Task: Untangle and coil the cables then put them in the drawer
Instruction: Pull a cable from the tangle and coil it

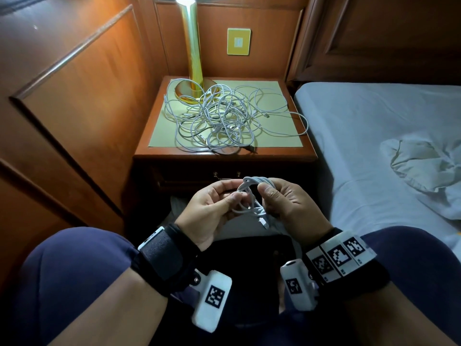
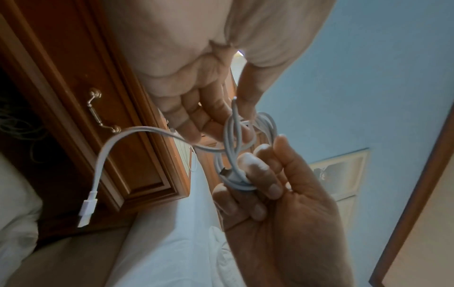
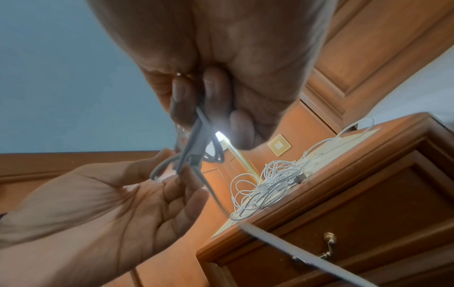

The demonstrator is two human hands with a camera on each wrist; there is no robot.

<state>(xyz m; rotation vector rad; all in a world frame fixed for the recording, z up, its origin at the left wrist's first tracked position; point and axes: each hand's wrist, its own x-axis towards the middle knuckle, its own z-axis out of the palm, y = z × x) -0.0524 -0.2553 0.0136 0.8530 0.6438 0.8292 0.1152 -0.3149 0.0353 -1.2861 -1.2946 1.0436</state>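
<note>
I hold a partly coiled white cable (image 1: 252, 191) in front of my lap. My right hand (image 1: 265, 193) grips the bundled loops, thumb on top. My left hand (image 1: 235, 197) pinches a strand at the coil's left side. In the left wrist view the coil (image 2: 248, 136) sits between both hands, and its loose end with a white plug (image 2: 86, 209) dangles left. In the right wrist view the coil (image 3: 194, 147) hangs from my right hand's fingers (image 3: 181, 101). A big tangle of white cables (image 1: 224, 116) lies on the nightstand (image 1: 154, 146). The drawer (image 1: 194, 179) below it looks closed.
A gold lamp (image 1: 192, 53) stands at the back of the nightstand, its base under the tangle. A bed (image 1: 361, 136) with a crumpled cloth (image 1: 424, 166) lies to the right. Wood panelling (image 1: 74, 96) closes off the left. My knees frame the bottom of the head view.
</note>
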